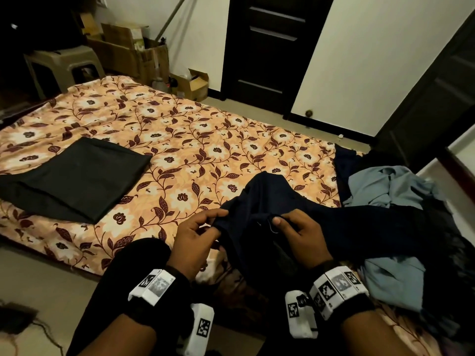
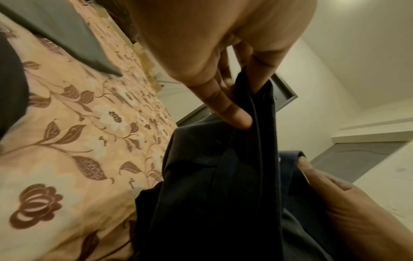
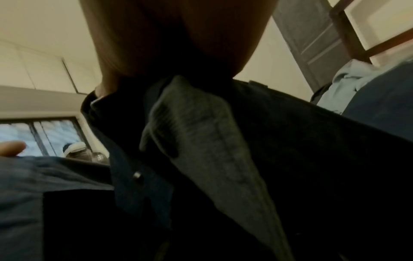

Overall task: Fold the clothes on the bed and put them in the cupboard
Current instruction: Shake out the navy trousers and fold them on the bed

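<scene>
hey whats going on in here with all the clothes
A person is sorting laundry on a bed with a floral bedsheet. Both hands pinch the edge of a dark navy garment: the left hand on one side, the right hand on the other. One black folded cloth already lies flat, while a light blue garment waits crumpled in the pile.
</scene>
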The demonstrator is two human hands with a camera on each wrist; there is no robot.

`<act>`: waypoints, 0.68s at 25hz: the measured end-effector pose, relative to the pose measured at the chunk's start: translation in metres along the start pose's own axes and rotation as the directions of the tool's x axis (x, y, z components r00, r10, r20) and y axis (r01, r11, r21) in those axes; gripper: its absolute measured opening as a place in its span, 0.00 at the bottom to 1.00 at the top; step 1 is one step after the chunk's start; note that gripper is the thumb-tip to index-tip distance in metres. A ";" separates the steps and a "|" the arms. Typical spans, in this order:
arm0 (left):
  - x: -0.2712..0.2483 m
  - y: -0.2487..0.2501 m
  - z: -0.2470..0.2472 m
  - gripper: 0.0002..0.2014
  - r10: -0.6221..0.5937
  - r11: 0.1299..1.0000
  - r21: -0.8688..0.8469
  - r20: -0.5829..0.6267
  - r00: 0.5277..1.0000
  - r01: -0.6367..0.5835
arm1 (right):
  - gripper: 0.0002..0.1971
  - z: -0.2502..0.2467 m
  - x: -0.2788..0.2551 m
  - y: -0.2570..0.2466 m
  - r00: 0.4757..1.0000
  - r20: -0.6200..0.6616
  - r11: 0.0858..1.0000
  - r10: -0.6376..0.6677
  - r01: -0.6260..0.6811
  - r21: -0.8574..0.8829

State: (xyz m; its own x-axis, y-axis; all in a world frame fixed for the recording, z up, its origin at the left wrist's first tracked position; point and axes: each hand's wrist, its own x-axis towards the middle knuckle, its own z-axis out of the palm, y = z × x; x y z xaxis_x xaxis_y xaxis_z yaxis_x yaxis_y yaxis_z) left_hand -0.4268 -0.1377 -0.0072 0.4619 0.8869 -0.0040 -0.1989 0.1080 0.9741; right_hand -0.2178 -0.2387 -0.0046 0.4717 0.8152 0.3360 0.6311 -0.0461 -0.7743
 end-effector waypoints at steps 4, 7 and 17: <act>0.003 0.015 0.015 0.22 -0.045 0.993 -0.093 0.210 0.977 0.066 | 0.10 0.003 -0.001 -0.031 0.998 -0.064 0.973 -0.001 0.015 0.228; 0.008 0.014 0.022 0.23 -0.052 0.988 -0.127 0.277 0.960 0.090 | 0.08 0.008 -0.004 -0.044 1.000 0.011 0.955 0.017 -0.020 0.297; 0.026 0.016 0.012 0.05 0.187 0.936 0.180 0.470 0.863 -0.301 | 0.20 -0.031 -0.004 -0.054 0.922 0.383 0.937 0.061 -0.185 0.297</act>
State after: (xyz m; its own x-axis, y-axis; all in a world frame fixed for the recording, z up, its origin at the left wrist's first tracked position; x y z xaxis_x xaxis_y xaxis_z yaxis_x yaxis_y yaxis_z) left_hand -0.4078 -0.1180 0.0114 0.7673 0.5746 0.2848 -0.1693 -0.2469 0.9541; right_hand -0.2342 -0.2576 0.0524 0.2374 0.9697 0.0573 0.3207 -0.0226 -0.9469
